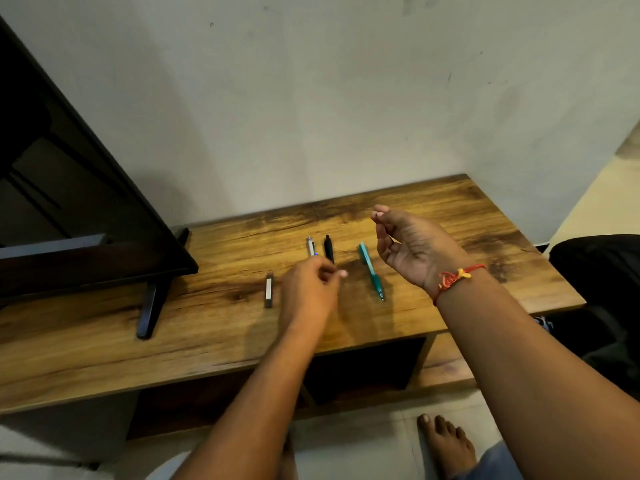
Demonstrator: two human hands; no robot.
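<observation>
Several writing things lie on a wooden TV stand (450, 216). A short grey stick (268, 293) is on the left. A silver pen (310, 247) and a black pen (328, 248) lie side by side, and a teal pen (370, 271) lies on the right. My left hand (308, 292) is low over the near ends of the silver and black pens, fingers curled and blurred. Whether it pinches a pen is hidden. My right hand (405, 247), with a red thread on the wrist, hovers above the stand right of the teal pen, fingers loosely bent and holding nothing.
A dark TV (69, 188) on a black foot (152, 306) stands on the left of the stand. A pale wall rises behind. Open shelves (367, 368) sit below the top. A dark bag (602, 306) is on the right, and my bare foot (446, 445) is on the tiled floor.
</observation>
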